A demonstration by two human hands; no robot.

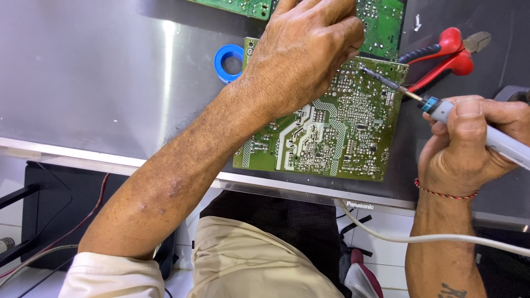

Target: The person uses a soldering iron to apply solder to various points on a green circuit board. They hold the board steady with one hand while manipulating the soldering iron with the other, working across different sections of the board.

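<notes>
A green circuit board point(337, 138) lies solder side up on a grey metal panel point(99, 72). My left hand point(306, 52) rests over the board's upper left part, fingers curled near its top edge; whether it pinches anything is hidden. My right hand point(469, 140) grips a light grey soldering iron point(441, 107) like a pen. Its dark tip point(381, 77) touches the board near the upper right corner.
A blue solder spool point(227, 62) sits left of the board. Red-handled pliers point(447, 55) lie at the upper right. More green boards point(381, 25) lie along the top edge. The iron's white cord point(441, 238) hangs below the panel's front edge, over my lap.
</notes>
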